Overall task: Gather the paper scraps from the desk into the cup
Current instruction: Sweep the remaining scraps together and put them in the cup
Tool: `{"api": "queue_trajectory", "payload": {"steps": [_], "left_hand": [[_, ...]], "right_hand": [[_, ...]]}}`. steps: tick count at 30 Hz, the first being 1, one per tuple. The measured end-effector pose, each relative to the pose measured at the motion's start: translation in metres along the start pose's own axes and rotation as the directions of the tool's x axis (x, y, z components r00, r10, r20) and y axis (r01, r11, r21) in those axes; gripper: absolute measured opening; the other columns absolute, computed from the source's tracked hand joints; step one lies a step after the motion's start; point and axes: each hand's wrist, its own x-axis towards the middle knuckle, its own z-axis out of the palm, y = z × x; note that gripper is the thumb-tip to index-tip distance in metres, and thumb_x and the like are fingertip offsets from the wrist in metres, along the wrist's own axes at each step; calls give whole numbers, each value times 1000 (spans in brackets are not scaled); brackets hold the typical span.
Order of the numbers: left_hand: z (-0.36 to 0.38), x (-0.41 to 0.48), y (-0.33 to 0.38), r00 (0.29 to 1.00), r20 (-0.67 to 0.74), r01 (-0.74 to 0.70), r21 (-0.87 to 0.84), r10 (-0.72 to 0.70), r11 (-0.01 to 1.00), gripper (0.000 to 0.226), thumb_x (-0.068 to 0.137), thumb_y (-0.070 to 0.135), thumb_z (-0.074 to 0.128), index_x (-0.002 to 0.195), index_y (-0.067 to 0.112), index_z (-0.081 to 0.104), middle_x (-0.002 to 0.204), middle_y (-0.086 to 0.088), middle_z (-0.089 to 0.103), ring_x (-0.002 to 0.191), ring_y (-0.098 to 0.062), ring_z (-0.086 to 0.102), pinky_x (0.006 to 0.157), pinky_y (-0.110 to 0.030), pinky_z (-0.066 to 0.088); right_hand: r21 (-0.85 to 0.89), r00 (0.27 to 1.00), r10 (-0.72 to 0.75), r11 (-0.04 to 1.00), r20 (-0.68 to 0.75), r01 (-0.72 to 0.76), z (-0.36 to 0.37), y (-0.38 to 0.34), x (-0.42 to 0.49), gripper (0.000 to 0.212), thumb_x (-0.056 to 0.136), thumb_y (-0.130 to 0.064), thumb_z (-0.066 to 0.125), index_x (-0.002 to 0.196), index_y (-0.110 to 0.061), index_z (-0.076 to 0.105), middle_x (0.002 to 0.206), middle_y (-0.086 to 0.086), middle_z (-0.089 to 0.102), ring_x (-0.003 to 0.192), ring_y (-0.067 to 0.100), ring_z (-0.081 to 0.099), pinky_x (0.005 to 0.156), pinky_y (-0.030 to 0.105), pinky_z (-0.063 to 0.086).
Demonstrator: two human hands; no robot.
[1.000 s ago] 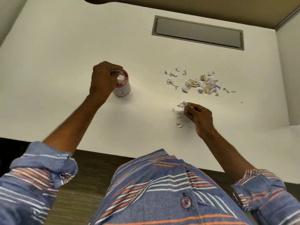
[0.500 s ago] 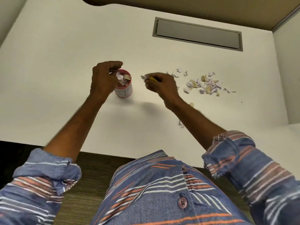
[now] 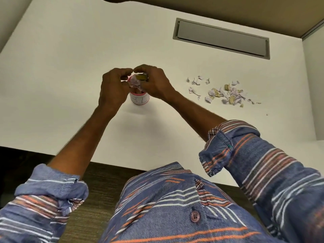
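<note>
A small white cup [image 3: 140, 99] with a pink rim stands on the white desk [image 3: 70, 76], stuffed with crumpled paper. My left hand [image 3: 113, 88] grips the cup's left side and rim. My right hand [image 3: 155, 83] is over the cup's mouth, its curled fingers pinching paper scraps [image 3: 142, 77], one of them yellowish. A loose pile of white and yellow scraps [image 3: 226, 92] lies on the desk to the right of the cup, with a smaller cluster [image 3: 196, 83] at its left end.
A grey cable hatch [image 3: 221, 38] is set into the desk at the back right. A partition wall [image 3: 313, 85] rises on the right. The desk's front edge [image 3: 122, 165] runs just above my striped shirt.
My right hand picked up scraps near the desk's front, carried them left and now holds them over the cup. My left hand stayed on the cup.
</note>
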Motion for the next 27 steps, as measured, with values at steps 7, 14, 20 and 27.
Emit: {"api": "queue_trajectory", "payload": {"steps": [7, 14, 20, 27], "left_hand": [[7, 0, 6, 999, -3, -48, 63, 48, 997, 36, 89, 8, 62, 123, 17, 70, 123, -1, 69, 111, -13, 66, 91, -20, 49], [22, 10, 17, 973, 208, -148, 237, 99, 960, 29, 87, 6, 61, 108, 17, 78, 110, -9, 73, 103, -25, 67, 81, -22, 46], [38, 22, 17, 929, 369, -203, 446, 27, 872, 27, 91, 6, 59, 114, 5, 73, 113, -20, 69, 106, -36, 63, 85, -35, 47], [44, 21, 15, 939, 344, -184, 477, 10, 859, 19, 85, 0, 57, 91, 3, 74, 85, -15, 62, 86, -38, 65, 67, -31, 41]], "right_hand": [[56, 987, -15, 998, -163, 25, -13, 5, -6, 34, 86, 12, 57, 118, 2, 67, 120, 14, 70, 106, 24, 69, 84, 9, 52], [149, 912, 84, 989, -401, -26, -58, 59, -59, 20, 86, 9, 62, 101, 2, 72, 100, 11, 76, 90, 18, 72, 82, 16, 54], [38, 856, 277, 956, -436, -290, -111, 161, -157, 20, 88, 0, 68, 106, -4, 73, 107, 9, 76, 99, 18, 71, 93, 17, 52], [48, 694, 614, 761, -376, -647, -163, 230, -255, 24, 84, -22, 80, 107, -20, 73, 104, 1, 76, 98, 17, 70, 78, 23, 48]]}}
